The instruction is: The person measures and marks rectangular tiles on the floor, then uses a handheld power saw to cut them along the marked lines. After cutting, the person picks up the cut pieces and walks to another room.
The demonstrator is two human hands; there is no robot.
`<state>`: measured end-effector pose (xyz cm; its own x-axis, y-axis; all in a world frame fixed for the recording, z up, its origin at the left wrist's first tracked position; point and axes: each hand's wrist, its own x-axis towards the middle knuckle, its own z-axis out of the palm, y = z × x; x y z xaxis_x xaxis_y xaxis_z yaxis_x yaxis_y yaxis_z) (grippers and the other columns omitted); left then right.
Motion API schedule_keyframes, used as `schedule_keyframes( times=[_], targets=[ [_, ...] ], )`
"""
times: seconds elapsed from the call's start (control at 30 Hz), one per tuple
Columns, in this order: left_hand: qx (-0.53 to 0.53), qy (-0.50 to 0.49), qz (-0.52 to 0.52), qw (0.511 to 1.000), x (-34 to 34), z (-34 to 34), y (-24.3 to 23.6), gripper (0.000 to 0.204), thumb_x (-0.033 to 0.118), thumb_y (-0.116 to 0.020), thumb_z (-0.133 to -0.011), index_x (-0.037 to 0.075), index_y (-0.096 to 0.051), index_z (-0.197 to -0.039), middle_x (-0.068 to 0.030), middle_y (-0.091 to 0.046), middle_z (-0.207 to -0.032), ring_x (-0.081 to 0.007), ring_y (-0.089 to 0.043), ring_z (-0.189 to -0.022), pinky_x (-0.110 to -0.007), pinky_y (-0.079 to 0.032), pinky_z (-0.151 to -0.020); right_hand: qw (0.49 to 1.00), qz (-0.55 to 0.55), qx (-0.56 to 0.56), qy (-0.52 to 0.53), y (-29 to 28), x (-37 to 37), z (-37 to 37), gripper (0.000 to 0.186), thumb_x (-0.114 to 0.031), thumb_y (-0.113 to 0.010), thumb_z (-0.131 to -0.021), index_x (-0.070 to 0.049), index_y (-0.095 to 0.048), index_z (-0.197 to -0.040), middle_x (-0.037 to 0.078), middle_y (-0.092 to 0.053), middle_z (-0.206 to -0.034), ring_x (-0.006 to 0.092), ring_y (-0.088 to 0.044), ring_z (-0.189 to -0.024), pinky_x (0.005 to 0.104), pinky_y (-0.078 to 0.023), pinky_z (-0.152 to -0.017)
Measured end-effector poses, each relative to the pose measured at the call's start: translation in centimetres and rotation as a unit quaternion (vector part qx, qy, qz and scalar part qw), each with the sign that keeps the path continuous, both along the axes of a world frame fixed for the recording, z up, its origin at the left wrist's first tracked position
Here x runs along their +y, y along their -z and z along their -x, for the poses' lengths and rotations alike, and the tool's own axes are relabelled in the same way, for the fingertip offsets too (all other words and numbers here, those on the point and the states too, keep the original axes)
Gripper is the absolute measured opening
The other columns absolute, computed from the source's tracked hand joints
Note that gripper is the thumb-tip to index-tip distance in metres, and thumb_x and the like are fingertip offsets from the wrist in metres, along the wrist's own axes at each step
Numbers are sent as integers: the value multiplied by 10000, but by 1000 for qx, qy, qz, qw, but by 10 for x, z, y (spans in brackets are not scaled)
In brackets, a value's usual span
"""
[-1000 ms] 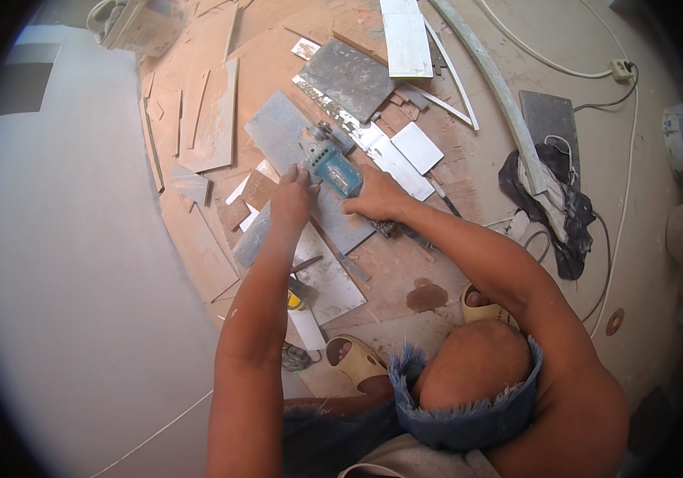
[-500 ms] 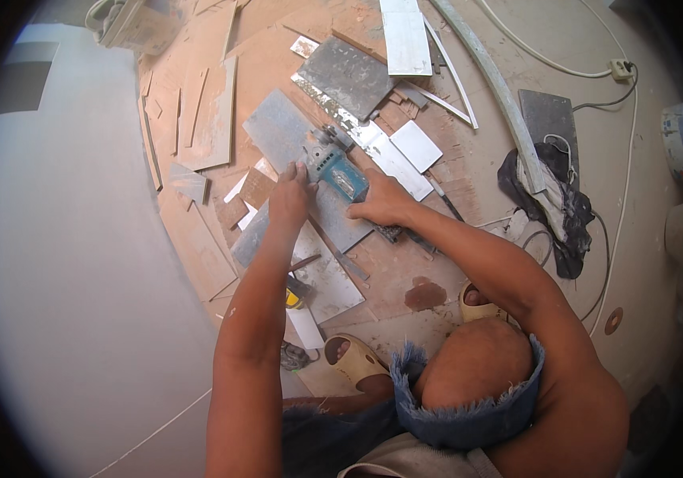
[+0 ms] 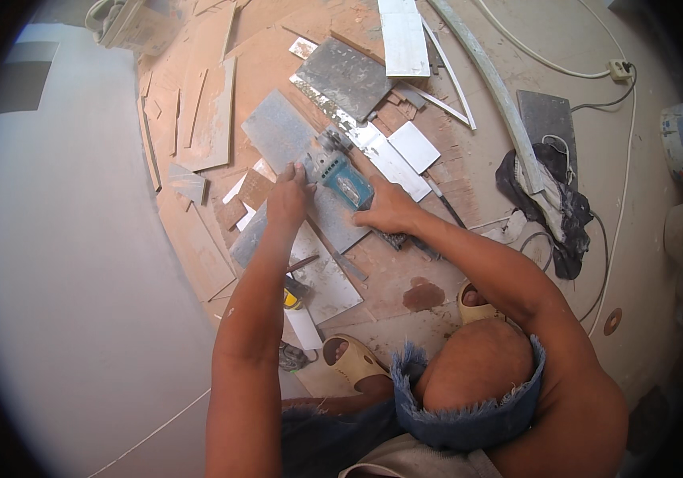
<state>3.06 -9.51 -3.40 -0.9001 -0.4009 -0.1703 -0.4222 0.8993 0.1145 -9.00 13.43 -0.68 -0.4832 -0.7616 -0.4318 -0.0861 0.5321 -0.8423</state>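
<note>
My right hand [image 3: 381, 207] grips the body of a teal angle grinder [image 3: 345, 183], whose head and disc rest over a long blue-grey tile [image 3: 278, 127]. My left hand [image 3: 290, 195], fingers curled, holds that tile at its left side, just beside the grinder's head. Beneath and around lie tile offcuts: a white strip with a speckled end [image 3: 389, 163], a small white square [image 3: 413, 147], a dark grey slab [image 3: 341, 76] and brown pieces [image 3: 255, 190]. A yellow-and-black tool [image 3: 294, 295] lies by my left forearm, partly hidden.
Beige boards [image 3: 206, 111] cover the upper left beside a pale wall [image 3: 86, 239]. A bucket [image 3: 130, 24] stands top left, others [image 3: 680, 143] far right. A long metal bar [image 3: 493, 72], dark bundled cloth [image 3: 565, 231], white socket block [image 3: 619, 70] and cables occupy the right side. My sandalled feet are below.
The grinder and my right hand have shifted slightly right over the last second. My left hand stays at nearly the same spot on the tile.
</note>
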Motion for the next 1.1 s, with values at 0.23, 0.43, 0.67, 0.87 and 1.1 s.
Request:
schedule_keyframes(
  times=[0.23, 0.43, 0.67, 0.87, 1.1],
  targets=[
    [0, 0, -4, 1000, 1, 1, -1, 599, 265, -722, -894, 5, -563, -1409, -236, -546, -1451, -368, -578, -1271, -413, -496, -1049, 1000, -7, -4, 3, 5, 9, -4, 869, -375, -837, -672, 137, -522, -1299, 337, -670, -1127, 440, -675, -1055, 426, -527, -936],
    [13, 9, -12, 1000, -2, 0, 1, 552, 264, -726, -892, -4, -599, -1357, -263, -545, -1439, -395, -601, -1236, -427, -505, -1029, 1000, 12, 6, 15, 1, 0, -1, 861, -370, -834, -660, 122, -536, -1301, 344, -659, -1174, 448, -659, -1102, 430, -521, -966],
    [24, 4, -30, 999, 0, 2, -1, 423, 265, -738, -882, -9, -696, -1202, -316, -538, -1423, -440, -642, -1172, -459, -526, -986, 1000, -20, 10, -5, 15, -30, 10, 873, -381, -813, -645, 97, -535, -1321, 326, -641, -1231, 442, -641, -1147, 434, -521, -984],
    [23, 1, -16, 1000, 3, 3, -4, 473, 278, -736, -887, 2, -670, -1265, -313, -542, -1423, -443, -645, -1166, -453, -529, -984, 1000, 7, 20, 3, 18, -41, 13, 841, -379, -810, -640, 107, -557, -1278, 320, -658, -1186, 433, -660, -1100, 429, -532, -953],
    [26, 16, -8, 1000, -1, 0, 1, 504, 273, -724, -899, -6, -645, -1311, -323, -540, -1418, -444, -651, -1157, -452, -528, -988, 1000, 15, 21, 3, 29, -51, 14, 792, -380, -799, -633, 96, -585, -1228, 307, -680, -1146, 415, -679, -1077, 415, -550, -928]
  ],
)
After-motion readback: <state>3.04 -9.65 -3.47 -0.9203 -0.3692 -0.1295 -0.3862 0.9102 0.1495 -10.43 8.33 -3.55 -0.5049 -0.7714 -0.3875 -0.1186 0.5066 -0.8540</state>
